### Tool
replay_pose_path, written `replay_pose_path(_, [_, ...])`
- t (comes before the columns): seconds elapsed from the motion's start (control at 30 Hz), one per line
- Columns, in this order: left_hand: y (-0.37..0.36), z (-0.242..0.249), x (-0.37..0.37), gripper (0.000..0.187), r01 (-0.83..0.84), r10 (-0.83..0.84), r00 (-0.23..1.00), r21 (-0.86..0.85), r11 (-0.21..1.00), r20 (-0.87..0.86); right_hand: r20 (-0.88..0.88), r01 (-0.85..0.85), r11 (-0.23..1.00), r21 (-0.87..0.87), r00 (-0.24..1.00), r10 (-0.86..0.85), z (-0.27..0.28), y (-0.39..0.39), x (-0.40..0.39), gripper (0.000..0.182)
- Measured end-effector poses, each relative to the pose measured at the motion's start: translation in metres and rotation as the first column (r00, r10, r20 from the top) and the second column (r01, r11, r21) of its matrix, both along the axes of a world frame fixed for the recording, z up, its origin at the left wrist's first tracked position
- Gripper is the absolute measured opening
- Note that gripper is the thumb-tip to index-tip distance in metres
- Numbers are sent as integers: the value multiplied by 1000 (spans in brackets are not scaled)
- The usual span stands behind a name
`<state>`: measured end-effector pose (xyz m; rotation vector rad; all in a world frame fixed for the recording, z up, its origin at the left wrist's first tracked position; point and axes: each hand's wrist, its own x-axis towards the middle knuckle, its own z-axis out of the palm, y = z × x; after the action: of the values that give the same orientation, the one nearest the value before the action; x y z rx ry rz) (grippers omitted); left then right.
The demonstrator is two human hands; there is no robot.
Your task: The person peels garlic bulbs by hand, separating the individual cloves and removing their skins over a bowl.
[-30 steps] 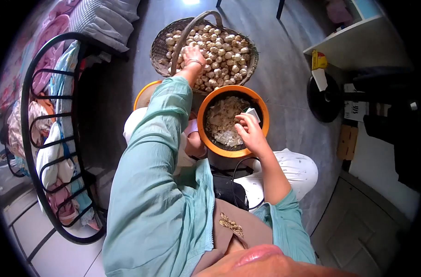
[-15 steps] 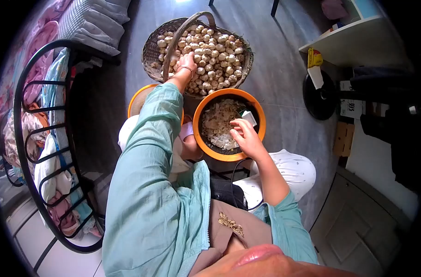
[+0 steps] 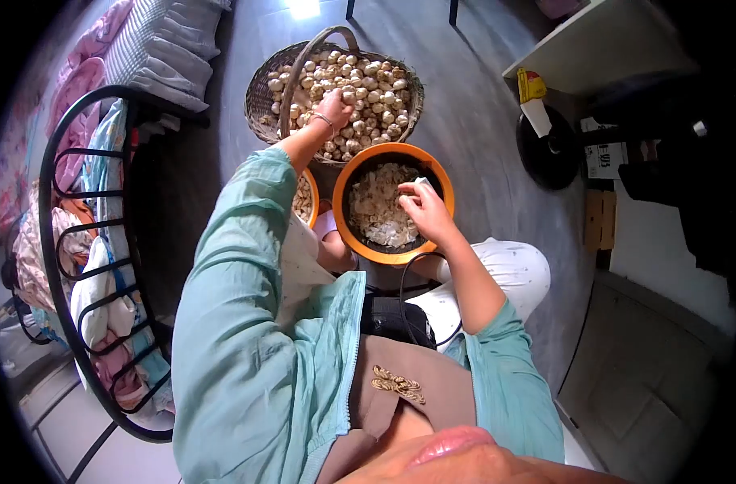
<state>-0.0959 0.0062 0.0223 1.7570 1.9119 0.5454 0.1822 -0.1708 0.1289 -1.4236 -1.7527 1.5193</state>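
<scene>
Grey floor [image 3: 481,121] under basket [image 3: 263,97], orange bowl [image 3: 348,181].

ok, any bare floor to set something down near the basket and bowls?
Bare grey floor lies right of the wicker basket and orange bowl, up to the black round base. Crowded: left hand in the basket, right hand over the bowl, metal rack at left.

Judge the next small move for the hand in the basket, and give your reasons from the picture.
Probably the left hand should close on one garlic bulb and draw it back toward the orange bowl. It rests on the bulbs in the wicker basket, while the right hand holds a small white tool over the peelings.
</scene>
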Motion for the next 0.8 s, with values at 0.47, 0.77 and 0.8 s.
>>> replay_pose_path(0.47, [-201, 95, 105, 45, 272, 12, 664, -256, 928, 748, -523, -52, 913, -405, 832, -185, -7, 1, -6, 44])
replay_pose_path(0.77, [-209, 121, 110, 52, 205, 354, 396, -457, 865, 847, -417, 55, 996, -75, 905, -82, 10, -6, -8, 35])
replay_pose_path(0.8, [-206, 120, 110, 49, 205, 402, 376, -498, 843, 835, -413, 57, 996, -75, 907, -83, 9, -5, -7, 35])
